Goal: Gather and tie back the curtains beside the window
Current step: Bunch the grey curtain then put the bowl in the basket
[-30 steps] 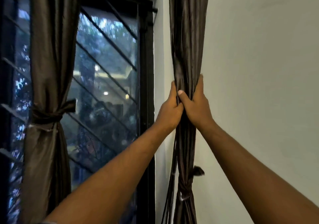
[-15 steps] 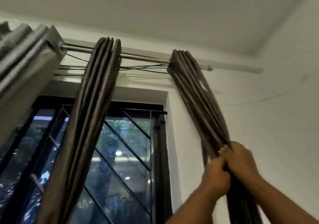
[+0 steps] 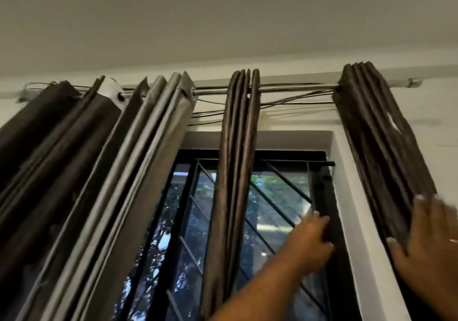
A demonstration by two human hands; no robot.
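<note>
A: Brown right curtain [image 3: 379,147], hands on it?
B: Only the right hand [image 3: 431,241]. Fingers spread flat against its lower folds, no grip. Motion-blurred.
A: And the left hand [image 3: 312,236]?
B: Off the fabric. Fingers straight, tips at the dark window frame [image 3: 322,184]. Holds nothing.
A: Rest?
B: That curtain is bunched at the rod [image 3: 292,88] end, beside the window. Left of it the middle curtain [image 3: 235,159] hangs gathered across the glass. Further left, the grey and dark curtains [image 3: 99,172] are bunched. Thin wires [image 3: 285,102] run along the rod.
</note>
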